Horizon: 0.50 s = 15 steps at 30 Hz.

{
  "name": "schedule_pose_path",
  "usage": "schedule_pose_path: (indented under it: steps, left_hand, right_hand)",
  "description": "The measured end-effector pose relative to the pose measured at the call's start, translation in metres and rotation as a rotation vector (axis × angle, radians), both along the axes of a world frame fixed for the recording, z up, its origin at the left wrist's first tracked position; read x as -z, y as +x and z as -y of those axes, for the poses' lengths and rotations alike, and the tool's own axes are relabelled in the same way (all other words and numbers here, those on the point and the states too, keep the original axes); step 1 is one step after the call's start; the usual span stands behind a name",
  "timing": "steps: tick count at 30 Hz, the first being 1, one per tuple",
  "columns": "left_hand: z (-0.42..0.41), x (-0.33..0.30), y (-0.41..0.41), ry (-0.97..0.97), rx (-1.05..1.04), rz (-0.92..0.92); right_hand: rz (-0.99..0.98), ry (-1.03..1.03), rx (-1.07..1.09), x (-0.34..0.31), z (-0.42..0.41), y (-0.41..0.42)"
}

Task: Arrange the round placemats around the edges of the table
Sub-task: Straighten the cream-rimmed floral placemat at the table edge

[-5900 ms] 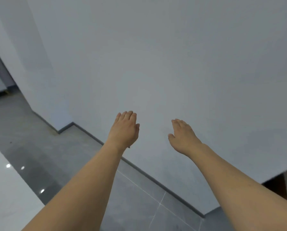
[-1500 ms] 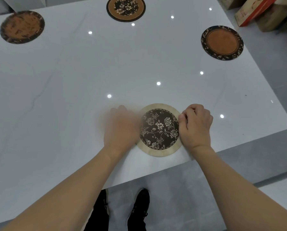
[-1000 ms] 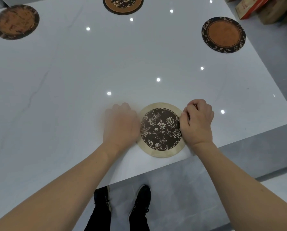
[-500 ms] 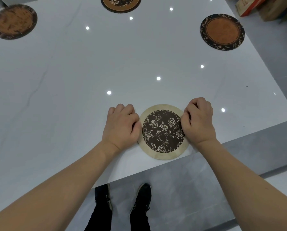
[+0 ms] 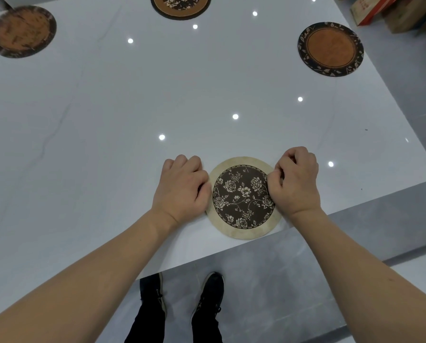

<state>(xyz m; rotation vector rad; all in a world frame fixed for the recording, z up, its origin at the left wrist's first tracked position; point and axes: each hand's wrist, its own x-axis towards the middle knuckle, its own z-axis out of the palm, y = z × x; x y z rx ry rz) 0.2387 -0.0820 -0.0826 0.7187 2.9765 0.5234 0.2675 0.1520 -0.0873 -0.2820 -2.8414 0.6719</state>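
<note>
The left hand (image 5: 182,189) sits with fingers curled under, thumb side pressed against the left rim of a floral placemat (image 5: 243,198). The right hand (image 5: 295,181) is likewise curled into a loose fist, its knuckles and thumb resting on the mat's right rim and overlapping the dark floral centre a little. Neither hand seems to have lifted the mat; both pinch or press at its edges while it lies flat on the tabletop (image 5: 132,107), in the lower middle of the frame, just inside the near edge.

Judging by that, the step in hand is the fine positioning of this mat: squaring it to the near edge and settling its spacing. It already lies close to the edge, so little seems left here beyond a small nudge and letting go.

Further out, three more mats lie along other sides: an orange-centred placemat (image 5: 330,49) with a dark leafy border at the upper right, a brown placemat (image 5: 179,6) cut off by the top of the frame, and a mottled placemat (image 5: 21,30) at the upper left. All sit well apart from one another.

The next move probably calls for releasing both hands without dragging the mat, then checking for any side lacking one. The left stretch of the near edge looks bare in this view. No spare mats are visible.
</note>
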Motion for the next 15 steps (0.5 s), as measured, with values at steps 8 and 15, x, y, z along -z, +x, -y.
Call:
schedule_pose_path:
  steps: [8, 15]
  left_hand:
    - [-0.0001, -0.0008, -0.0005, -0.010, 0.020, 0.012]
    - [-0.0006, 0.0013, -0.0010, -0.043, 0.010, 0.006]
  right_hand:
    - [0.018, 0.029, -0.081, 0.0003, -0.0074, -0.0040]
    - [0.008, 0.090, -0.051, 0.0039, -0.0021, -0.0014]
